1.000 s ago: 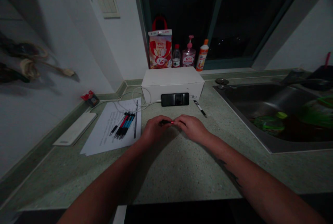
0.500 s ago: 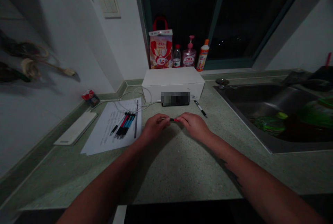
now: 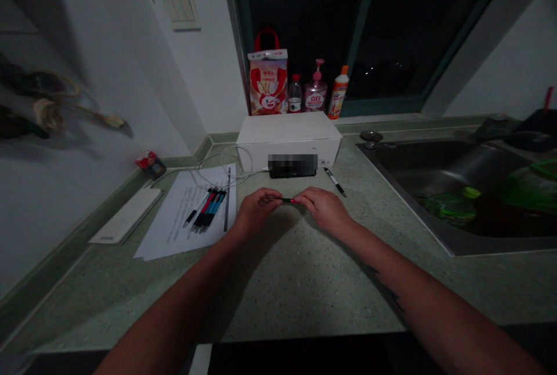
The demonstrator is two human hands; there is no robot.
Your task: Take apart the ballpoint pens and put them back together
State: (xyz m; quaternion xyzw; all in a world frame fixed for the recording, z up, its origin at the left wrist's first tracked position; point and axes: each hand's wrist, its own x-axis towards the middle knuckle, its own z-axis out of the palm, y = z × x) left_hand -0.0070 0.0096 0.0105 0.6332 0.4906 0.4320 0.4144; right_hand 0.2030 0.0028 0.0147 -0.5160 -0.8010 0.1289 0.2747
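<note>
Between my two hands, over the counter, is a thin pen, black toward the left and red toward the right. My left hand pinches its black end, and my right hand pinches the red end. Fingers cover both ends, so I cannot tell whether it is whole or in parts. Past my right hand lies a white and black pen. Left of my hands, several pens in blue, red and black lie side by side on printed paper sheets.
A phone on a white cable leans against a white box. Bottles and a red bag stand behind it. A metal sink is at right, a flat white case at left.
Both hands stay in nearly the same place, still holding the pen. A little more of its black part shows between the fingers. The view has shifted very slightly.
</note>
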